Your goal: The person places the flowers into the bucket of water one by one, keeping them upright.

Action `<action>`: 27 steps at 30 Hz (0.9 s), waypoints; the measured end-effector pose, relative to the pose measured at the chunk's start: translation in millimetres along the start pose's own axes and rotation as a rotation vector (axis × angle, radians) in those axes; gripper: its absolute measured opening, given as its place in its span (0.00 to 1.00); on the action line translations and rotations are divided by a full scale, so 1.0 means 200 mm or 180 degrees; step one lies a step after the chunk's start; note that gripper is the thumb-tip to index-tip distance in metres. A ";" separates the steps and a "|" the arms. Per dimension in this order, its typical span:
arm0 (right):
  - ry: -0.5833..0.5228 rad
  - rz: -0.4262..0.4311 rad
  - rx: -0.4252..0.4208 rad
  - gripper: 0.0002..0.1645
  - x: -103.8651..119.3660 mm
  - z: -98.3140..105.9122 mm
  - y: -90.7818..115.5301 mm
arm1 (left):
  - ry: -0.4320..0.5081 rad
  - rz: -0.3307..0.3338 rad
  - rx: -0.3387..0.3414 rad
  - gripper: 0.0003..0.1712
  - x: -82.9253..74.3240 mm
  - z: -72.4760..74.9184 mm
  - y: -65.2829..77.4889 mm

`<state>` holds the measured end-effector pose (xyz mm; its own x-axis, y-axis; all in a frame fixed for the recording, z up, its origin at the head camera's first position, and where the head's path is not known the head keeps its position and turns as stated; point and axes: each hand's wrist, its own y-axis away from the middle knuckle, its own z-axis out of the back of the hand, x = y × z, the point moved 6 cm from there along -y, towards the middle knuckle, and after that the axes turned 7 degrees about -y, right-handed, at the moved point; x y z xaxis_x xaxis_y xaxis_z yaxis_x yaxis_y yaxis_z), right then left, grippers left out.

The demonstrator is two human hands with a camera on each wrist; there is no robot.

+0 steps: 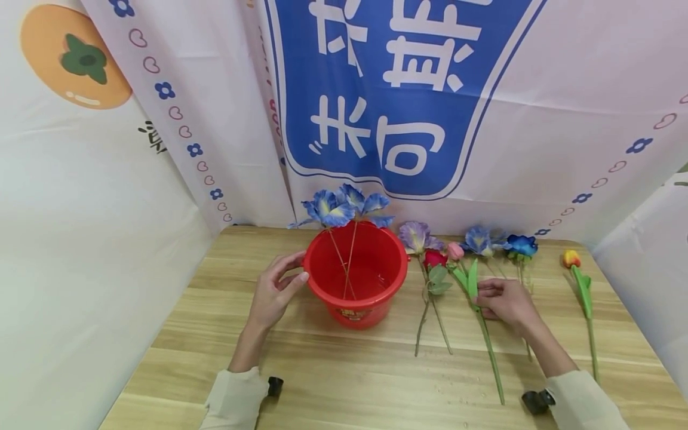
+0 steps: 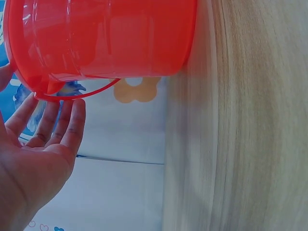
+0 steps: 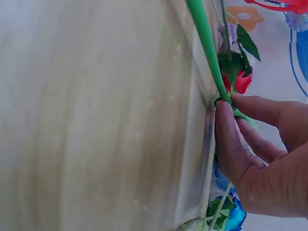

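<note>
A red bucket (image 1: 357, 316) stands on the table with two blue irises (image 1: 329, 209) leaning inside it. My left hand (image 1: 276, 289) touches its left rim, fingers extended and spread along the outside; in the left wrist view the fingertips (image 2: 77, 107) meet the bucket's thin red handle (image 2: 103, 89). My right hand (image 1: 505, 303) pinches the green stem (image 3: 207, 43) of a pink tulip (image 1: 455, 251) between thumb and fingers, just by its leaves. The tulip's lower stem slants toward the table's front. Beside it lie a red rose (image 1: 434, 258) and a purple iris (image 1: 416, 237).
Farther right along the back edge are a blue iris (image 1: 478, 240) and a deep blue rose (image 1: 521, 246). A yellow-red tulip (image 1: 571, 258) lies near the right edge of the wooden table (image 1: 344, 382). A printed curtain (image 1: 236, 119) hangs behind.
</note>
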<state>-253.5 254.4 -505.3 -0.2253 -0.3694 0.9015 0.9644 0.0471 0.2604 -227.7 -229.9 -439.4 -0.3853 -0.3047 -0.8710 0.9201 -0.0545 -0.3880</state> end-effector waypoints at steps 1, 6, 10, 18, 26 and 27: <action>-0.0027 0.0002 0.0014 0.32 0.00 0.00 0.01 | 0.0009 0.0005 -0.0004 0.26 0.00 0.00 0.00; -0.0023 0.0082 0.0047 0.34 0.06 0.02 0.04 | 0.0025 -0.0018 0.0001 0.26 0.00 0.00 0.00; -0.0074 0.0176 0.0000 0.34 0.12 0.03 0.06 | 0.0021 -0.0043 -0.0006 0.26 -0.01 0.00 0.00; -0.0435 0.0357 -0.0091 0.36 0.26 0.01 0.09 | 0.0010 -0.0056 -0.0023 0.26 0.00 0.00 0.00; -0.0577 0.0608 -0.0195 0.35 0.41 0.01 0.12 | 0.0005 -0.0040 0.0001 0.26 -0.01 0.00 0.00; -0.0587 0.0640 -0.0211 0.35 0.43 0.01 0.13 | 0.0008 -0.0046 0.0002 0.26 -0.01 0.00 0.00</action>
<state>-248.7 224.6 -420.6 -0.0442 -0.1833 0.9821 0.9979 0.0393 0.0523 -227.3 -229.0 -437.6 -0.3988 -0.3016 -0.8660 0.9144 -0.0595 -0.4003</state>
